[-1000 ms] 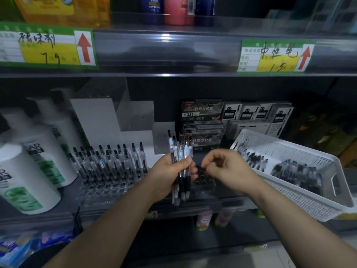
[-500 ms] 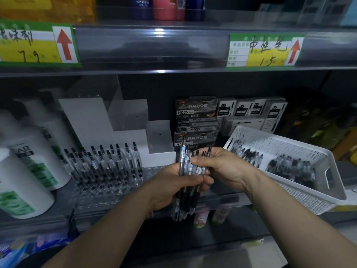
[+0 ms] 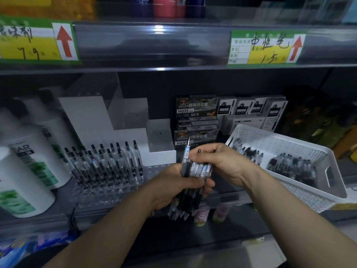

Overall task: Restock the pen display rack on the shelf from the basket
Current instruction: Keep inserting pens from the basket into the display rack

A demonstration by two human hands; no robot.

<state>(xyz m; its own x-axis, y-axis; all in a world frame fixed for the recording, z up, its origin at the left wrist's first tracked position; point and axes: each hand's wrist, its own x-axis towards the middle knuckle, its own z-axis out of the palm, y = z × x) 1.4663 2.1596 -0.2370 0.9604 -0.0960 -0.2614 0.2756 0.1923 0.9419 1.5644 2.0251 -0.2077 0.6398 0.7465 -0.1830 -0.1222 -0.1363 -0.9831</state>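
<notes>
- Clear plastic pen display rack (image 3: 116, 192) stands left on the shelf (image 3: 65, 196), partly filled.
- Your left hand (image 3: 172, 188) grips a bundle of clear black-grip pens (image 3: 196, 170); your right hand (image 3: 224, 163) pinches their tops.
- White perforated plastic basket (image 3: 280, 138) sits right.

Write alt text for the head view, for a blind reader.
A person's left hand grips a bundle of pens before a shop shelf while the right hand curls over their tops. A clear pen rack, partly filled, stands to the left; a white basket holding more pens sits to the right.
</notes>
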